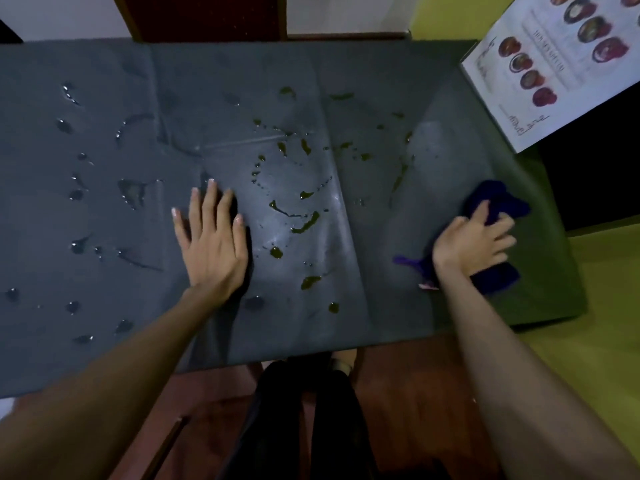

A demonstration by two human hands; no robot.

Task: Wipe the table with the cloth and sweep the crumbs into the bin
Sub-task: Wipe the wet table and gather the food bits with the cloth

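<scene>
A dark grey table (pixel 104 216) fills most of the view, with creases running across its cover. Wet drops and greenish smears (pixel 304 223) are scattered over its left and middle parts. My left hand (pixel 211 240) lies flat on the table near the middle, fingers spread, holding nothing. My right hand (pixel 474 240) presses down on a dark blue cloth (pixel 498 199) at the table's right end; the cloth shows above and below the hand, and a purple corner sticks out to its left. No bin is in view.
A printed menu sheet (pixel 561 64) with pictures of dishes leans at the table's far right corner. A dark wooden chair back (pixel 207 15) stands behind the far edge. My legs in dark trousers (pixel 304 417) are below the near edge, over a reddish floor.
</scene>
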